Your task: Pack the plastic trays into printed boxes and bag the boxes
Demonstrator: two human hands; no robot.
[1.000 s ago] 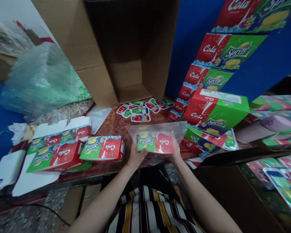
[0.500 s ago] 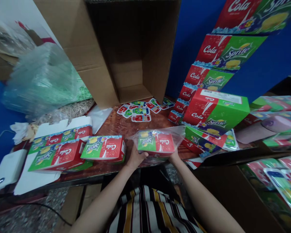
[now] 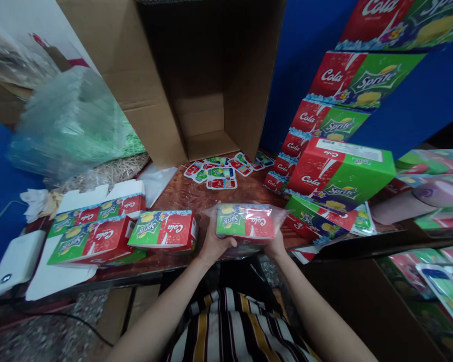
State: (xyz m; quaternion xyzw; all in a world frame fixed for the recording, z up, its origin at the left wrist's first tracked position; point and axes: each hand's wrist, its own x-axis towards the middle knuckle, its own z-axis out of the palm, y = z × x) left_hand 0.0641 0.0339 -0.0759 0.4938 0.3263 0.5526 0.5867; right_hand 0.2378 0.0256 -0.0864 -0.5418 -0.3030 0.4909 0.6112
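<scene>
Between my two hands is a small Sprite and Cola box point(image 3: 245, 221), covered by a clear plastic bag point(image 3: 281, 215) whose loose ends stick out at both sides. My left hand point(image 3: 214, 245) grips its left end, the thumb along the near side. Around the right end curls my right hand point(image 3: 275, 245), its fingers partly hidden by box and plastic. A similar box point(image 3: 164, 230) lies just left of my left hand. Beyond the held box, bottle-printed cards point(image 3: 221, 176) are spread on the wooden table point(image 3: 169, 188).
A large cardboard carton point(image 3: 206, 143) stands open at the back. On the right rise stacked boxes point(image 3: 330, 120), with a larger box point(image 3: 342, 173) in front and a pinkish cylinder point(image 3: 411, 201) beyond. Flattened white cartons point(image 3: 60, 281), a white device point(image 3: 17, 264) and plastic bags point(image 3: 68, 120) occupy the left.
Both hands keep hold of the bagged box, and the right hand's fingers show a little more at its end. The whole view has shifted slightly.
</scene>
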